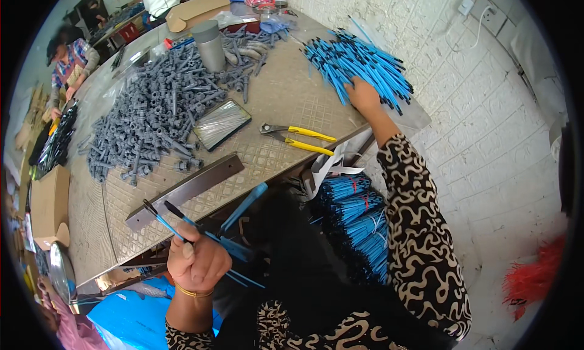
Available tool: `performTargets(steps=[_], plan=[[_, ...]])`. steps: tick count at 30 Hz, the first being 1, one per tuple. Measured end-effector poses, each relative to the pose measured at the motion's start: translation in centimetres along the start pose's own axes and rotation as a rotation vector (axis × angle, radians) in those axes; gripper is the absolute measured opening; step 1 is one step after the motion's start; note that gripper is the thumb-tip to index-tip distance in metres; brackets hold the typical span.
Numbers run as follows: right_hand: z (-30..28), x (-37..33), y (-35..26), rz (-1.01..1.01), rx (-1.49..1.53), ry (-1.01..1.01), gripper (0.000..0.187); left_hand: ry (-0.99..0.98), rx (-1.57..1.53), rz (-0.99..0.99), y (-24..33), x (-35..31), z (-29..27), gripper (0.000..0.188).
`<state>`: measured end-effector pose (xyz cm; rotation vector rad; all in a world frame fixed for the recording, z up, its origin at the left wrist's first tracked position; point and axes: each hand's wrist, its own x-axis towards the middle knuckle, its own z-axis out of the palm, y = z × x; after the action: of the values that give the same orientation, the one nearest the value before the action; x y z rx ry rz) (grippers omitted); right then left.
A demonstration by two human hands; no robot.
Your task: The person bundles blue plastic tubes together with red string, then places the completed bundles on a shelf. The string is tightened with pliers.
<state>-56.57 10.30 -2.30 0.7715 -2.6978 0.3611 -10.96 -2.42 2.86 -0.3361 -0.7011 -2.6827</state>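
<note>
Raised near the table's front edge, my left hand [201,263] is closed around a few thin blue rods with black ends [163,221]. They stick out on both sides of the fist at different angles. My right hand [364,98] reaches to the back right, onto a loose pile of the same blue rods [347,61]. Its fingers bend together on rods at the pile's near side; their tips are partly hidden among the rods.
A heap of grey plastic fittings [155,107] covers the left table, beside a grey cylinder [209,46]. Closer lie a tray of thin wires [222,125], yellow-handled pincers [298,137] and a metal bar [185,190]. Bundled blue rods [359,219] stand below the edge. A co-worker [72,61] works far left.
</note>
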Motion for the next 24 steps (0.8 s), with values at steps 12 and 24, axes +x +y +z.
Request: performTargets(steps=[12, 24], plan=[[-4.2, -0.6, -2.5, -0.120, 0.488, 0.210, 0.024, 0.194, 0.123, -0.286, -0.6, 0.6, -2.2, 0.026], [-9.2, 1.6, -10.2, -0.135, 0.791, 0.229, 0.021, 0.319, 0.127, -0.144, -1.2, 1.0, -1.1, 0.041]])
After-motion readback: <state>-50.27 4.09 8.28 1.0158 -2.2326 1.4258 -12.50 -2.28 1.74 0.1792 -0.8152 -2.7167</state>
